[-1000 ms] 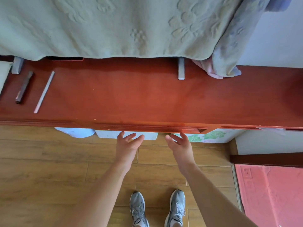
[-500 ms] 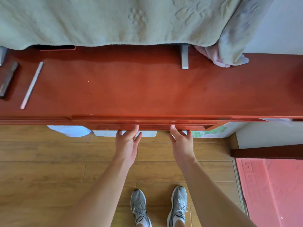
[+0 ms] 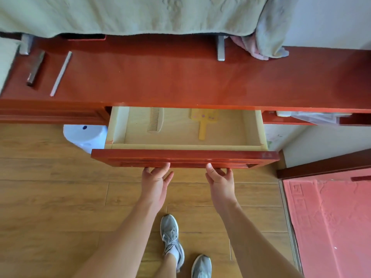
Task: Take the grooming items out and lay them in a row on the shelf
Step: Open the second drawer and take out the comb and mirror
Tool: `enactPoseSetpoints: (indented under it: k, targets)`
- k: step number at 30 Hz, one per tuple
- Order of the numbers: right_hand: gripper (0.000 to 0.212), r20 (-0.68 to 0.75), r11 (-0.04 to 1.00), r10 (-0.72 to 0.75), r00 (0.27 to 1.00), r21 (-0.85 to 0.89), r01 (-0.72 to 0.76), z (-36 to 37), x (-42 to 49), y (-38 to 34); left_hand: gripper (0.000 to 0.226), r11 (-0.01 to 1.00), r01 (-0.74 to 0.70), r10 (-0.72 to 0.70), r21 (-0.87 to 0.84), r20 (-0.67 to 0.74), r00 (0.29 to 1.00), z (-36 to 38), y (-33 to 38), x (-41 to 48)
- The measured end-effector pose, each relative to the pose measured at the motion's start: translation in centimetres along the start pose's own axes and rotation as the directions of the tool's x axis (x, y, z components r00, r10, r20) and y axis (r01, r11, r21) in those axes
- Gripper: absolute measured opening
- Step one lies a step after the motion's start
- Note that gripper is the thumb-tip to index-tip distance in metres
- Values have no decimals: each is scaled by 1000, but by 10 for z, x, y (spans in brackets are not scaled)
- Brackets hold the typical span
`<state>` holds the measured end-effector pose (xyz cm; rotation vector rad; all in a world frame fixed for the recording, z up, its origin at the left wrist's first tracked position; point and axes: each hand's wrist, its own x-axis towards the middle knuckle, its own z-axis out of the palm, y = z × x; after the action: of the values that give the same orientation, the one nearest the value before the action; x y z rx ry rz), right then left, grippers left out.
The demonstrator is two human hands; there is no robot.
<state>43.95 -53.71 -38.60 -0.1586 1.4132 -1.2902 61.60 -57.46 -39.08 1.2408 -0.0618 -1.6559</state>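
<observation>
Comb and yellow paddle lie in the open drawer, beyond its front, which left hand and right hand grip.

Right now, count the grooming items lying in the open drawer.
2. A tan wooden comb lies left of centre in the pale drawer; a yellow long-handled paddle-shaped item lies right of centre. The red shelf top covers the drawer's back, so more may be hidden.

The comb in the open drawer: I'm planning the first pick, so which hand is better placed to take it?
Left. The comb lies on the left of the drawer, straight ahead of the left hand. The right hand sits nearer the yellow paddle. Both hold the drawer front.
</observation>
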Motion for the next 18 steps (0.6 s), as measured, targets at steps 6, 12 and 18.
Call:
enactPoseSetpoints:
  k: [6, 12, 18]
  targets:
    - [44, -12, 998, 50, 999, 47, -49, -23, -39, 20, 95, 1000, 19, -19, -13, -26, 999, -24, -14, -46]
    - [37, -64, 999, 48, 997, 29, -46, -38, -64, 41, 89, 997, 76, -78, -31, -65, 995, -45, -26, -74]
    - [59, -59, 999, 32, 998, -19, -34, -44, -75, 49, 96, 994, 108, -108, -11, -45, 993, -55, -26, -82]
